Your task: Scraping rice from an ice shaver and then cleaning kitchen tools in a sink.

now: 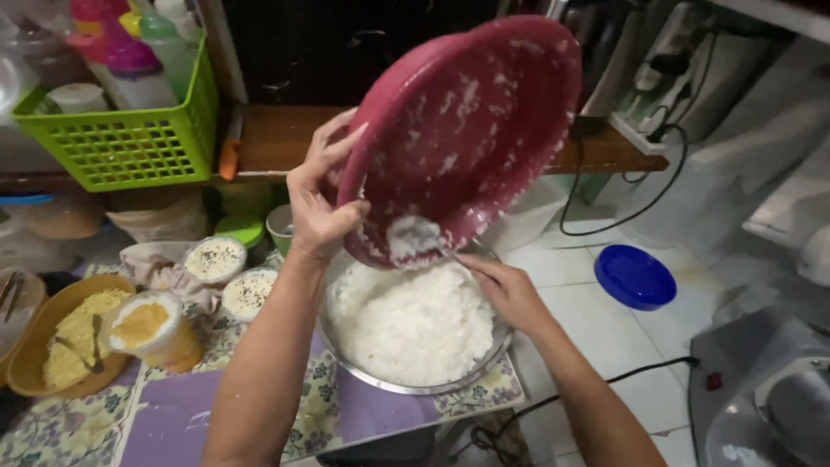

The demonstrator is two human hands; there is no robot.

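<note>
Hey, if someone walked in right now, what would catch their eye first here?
The big red basin, tipped up at centre by the left hand, streaked with white bits. Under it sits a metal bowl heaped with white rice, where the right hand scrapes with a spoon. After that, the bright green basket of bottles at top left and the blue lid on the tiled floor at right.

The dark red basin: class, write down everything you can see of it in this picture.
The dark red basin is round and looks like plastic, with a rolled rim. It is tilted steeply, its mouth facing the camera, above a metal bowl heaped with white rice. Bits of rice cling to its inner wall and a clump sits at its lowest edge. The left hand grips its rim at the left. The right hand reaches under its lower edge with a spoon-like tool, scraping at the clump.
</note>
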